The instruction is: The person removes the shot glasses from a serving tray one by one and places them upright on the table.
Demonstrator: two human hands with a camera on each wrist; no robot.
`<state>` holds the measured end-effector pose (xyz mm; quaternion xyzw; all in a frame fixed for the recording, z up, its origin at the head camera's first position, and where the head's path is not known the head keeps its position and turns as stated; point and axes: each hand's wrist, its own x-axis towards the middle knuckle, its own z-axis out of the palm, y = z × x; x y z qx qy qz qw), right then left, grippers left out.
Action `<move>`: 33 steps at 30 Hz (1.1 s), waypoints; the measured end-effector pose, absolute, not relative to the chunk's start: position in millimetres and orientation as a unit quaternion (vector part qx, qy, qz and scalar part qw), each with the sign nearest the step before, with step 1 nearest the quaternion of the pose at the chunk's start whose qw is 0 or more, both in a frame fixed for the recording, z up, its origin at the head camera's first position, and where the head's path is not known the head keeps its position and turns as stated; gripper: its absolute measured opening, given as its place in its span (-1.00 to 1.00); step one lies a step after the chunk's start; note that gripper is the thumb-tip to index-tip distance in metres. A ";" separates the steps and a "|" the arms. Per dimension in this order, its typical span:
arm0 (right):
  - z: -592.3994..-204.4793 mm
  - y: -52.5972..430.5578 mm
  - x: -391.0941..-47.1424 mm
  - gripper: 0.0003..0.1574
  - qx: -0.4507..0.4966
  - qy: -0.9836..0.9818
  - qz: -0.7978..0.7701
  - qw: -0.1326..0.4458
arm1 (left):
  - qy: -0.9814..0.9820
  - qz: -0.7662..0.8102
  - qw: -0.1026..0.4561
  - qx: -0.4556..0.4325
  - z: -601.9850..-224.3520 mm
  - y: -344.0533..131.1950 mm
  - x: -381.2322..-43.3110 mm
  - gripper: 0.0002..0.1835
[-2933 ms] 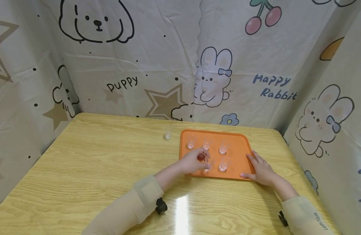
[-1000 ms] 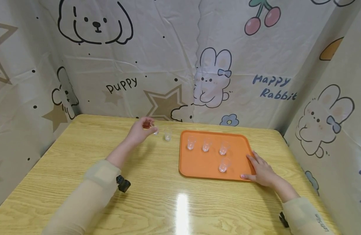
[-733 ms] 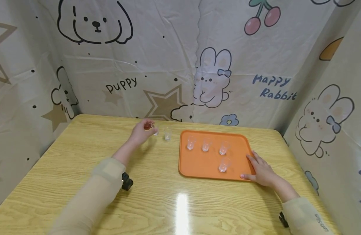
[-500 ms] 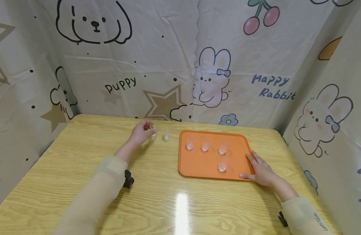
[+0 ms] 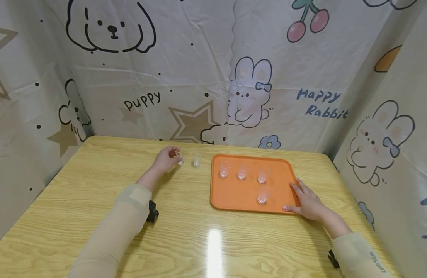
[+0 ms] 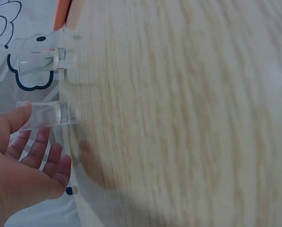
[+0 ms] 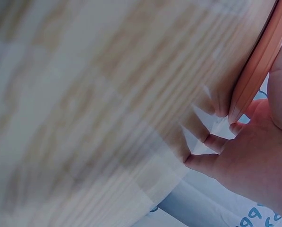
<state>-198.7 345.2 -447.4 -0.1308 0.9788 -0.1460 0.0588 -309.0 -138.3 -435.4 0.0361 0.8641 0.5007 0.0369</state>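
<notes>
My left hand (image 5: pixel 165 159) pinches a small clear shot glass (image 6: pixel 48 115) between thumb and fingers. It stands upright, its base right at the wooden tabletop (image 6: pixel 155 118) in the left wrist view. Just right of it, a second shot glass (image 5: pixel 197 160) stands alone on the table. On the orange tray (image 5: pixel 234 197) are several more: a back row with one glass (image 5: pixel 224 170) at its left end, and a single glass (image 5: pixel 262 197) in front. My right hand (image 5: pixel 308 202) rests at the tray's right edge, fingers spread and thumb at the near corner.
A patterned cloth (image 5: pixel 185 69) hangs behind the table and along both sides. Bright light reflects off the tabletop near the front. A small black device (image 5: pixel 152 211) sits at the left wrist.
My left hand has taken a shot glass from the tray's front row, carried it left beyond the lone glass and lowered it to the table. The right hand stays at the tray.
</notes>
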 end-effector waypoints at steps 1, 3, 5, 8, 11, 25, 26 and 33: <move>-447.3 345.1 -198.6 0.20 -0.130 0.979 -0.146 0.059 | 0.864 0.500 0.038 0.036 -435.2 -138.3 -309.1 -0.53; -447.0 344.7 -198.1 0.19 -0.131 0.979 -0.147 0.058 | 0.864 0.500 0.044 0.035 -434.6 -138.6 -309.5 -0.52; -446.9 344.3 -197.9 0.19 -0.132 0.979 -0.146 0.056 | 0.866 0.497 0.049 0.033 -433.2 -139.3 -309.7 -0.49; -446.0 343.5 -197.1 0.18 -0.133 0.979 -0.145 0.054 | 0.868 0.493 0.056 0.029 -427.6 -140.0 -309.2 -0.44; -445.2 343.1 -196.6 0.18 -0.133 0.979 -0.143 0.054 | 0.869 0.490 0.061 0.027 -419.1 -141.0 -307.0 -0.38; -446.7 344.5 -198.1 0.18 -0.136 0.979 -0.143 0.053 | 0.888 0.458 0.040 0.025 -384.1 -140.7 -283.6 -0.35; -446.7 344.4 -197.9 0.18 -0.136 0.979 -0.143 0.054 | 0.889 0.456 0.040 0.027 -381.6 -139.4 -281.6 -0.34; -445.9 343.6 -197.2 0.18 -0.137 0.979 -0.143 0.052 | 0.895 0.441 0.018 0.070 -366.2 -122.9 -265.8 -0.38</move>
